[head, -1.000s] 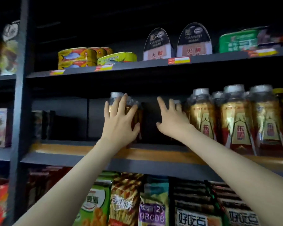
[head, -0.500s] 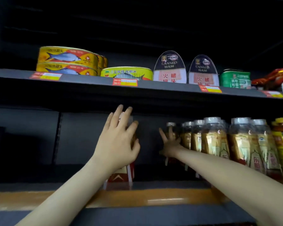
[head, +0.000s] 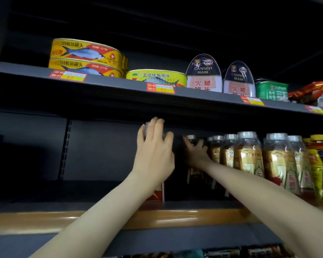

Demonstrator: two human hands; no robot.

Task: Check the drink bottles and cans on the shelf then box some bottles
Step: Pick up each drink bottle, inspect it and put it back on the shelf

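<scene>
Reaching over the orange shelf lip (head: 45, 220), the left hand (head: 153, 155) wraps its fingers round a near bottle (head: 156, 194). Farther in, the right hand (head: 196, 153) meets a rear bottle (head: 191, 137) — grip blurred, cannot tell — hemmed by the bottle row (head: 248, 157) at right. Fish cans (head: 86, 58) sit on the shelf above.

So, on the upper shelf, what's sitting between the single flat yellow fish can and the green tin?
Two canned ham tins stand upright, side by side, between the flat yellow fish can and the green tin. The head view shows it.
</scene>
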